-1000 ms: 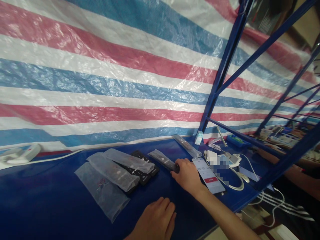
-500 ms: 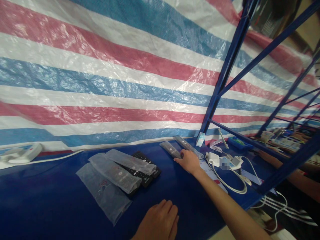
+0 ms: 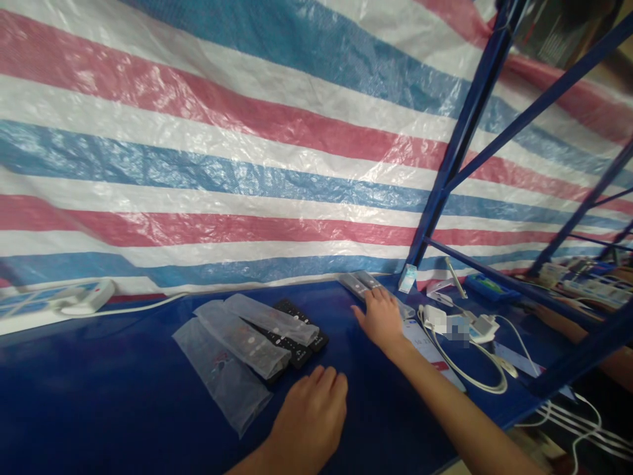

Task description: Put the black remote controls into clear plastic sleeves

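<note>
At centre right, the right hand (image 3: 380,318) has spread its fingers over the shifted remote (image 3: 352,285); the left hand (image 3: 314,410) stays curled, contents hidden.

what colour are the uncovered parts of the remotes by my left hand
The remotes show black with pale markings, best seen in the head view.

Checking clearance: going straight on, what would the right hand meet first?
First, slim dark remotes in translucent plastic, seemingly under the right hand; then perhaps the red-white-blue striped sheet.
</note>
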